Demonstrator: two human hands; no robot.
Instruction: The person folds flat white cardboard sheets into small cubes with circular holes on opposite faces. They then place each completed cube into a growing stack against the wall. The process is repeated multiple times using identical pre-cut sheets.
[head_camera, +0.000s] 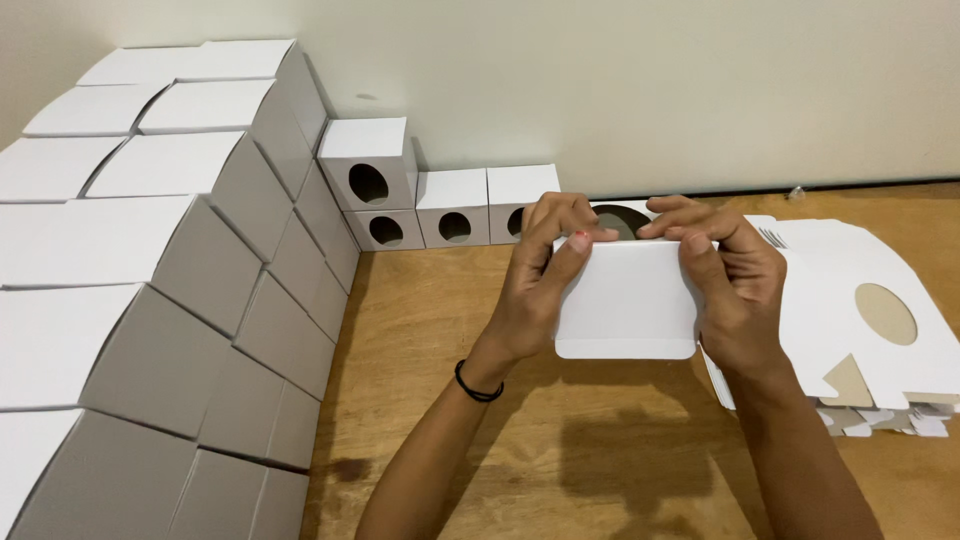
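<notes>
Above the wooden counter (560, 460), the left hand (535, 290) and right hand (735, 290) each clamp a side of a white carton (625, 300), thumbs pressing its top edge. The step looks like closing a flap; the next move likely calls for tucking it in, though the far side is hidden. Flat blanks (860, 300) lie just right; finished boxes (455, 215) line the wall.

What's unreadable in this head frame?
- Far face of the white carton, head view: turned away, and the left hand and right hand cover its sides.
- Flat carton stack: cut by the right edge.
- Stacked box wall: runs off the left and bottom edges.
</notes>
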